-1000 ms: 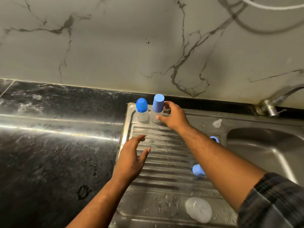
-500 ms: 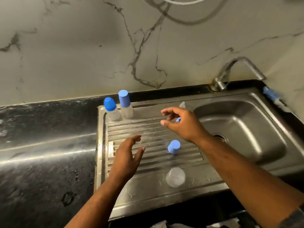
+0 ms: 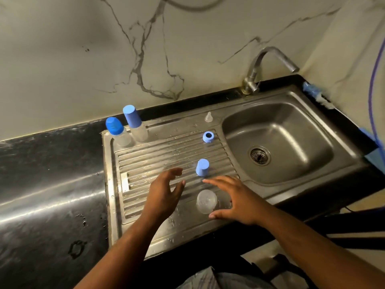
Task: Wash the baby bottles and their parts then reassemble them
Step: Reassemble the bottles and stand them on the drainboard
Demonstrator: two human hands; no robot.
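Over drainboard (image 3: 158,155), open right grip (image 3: 235,197) around bottle (image 3: 206,201)

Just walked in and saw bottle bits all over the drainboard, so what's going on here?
A person is putting washed baby bottles back together at the sink. Two capped bottles stand at the back of the drainboard. A clear bottle, blue cap, blue ring and clear nipple lie loose. The right hand is open around the clear bottle, seemingly not yet gripping; the left hand hovers empty.

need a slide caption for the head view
Both open hands, left hand and right hand, reach for a clear bottle on the drainboard.
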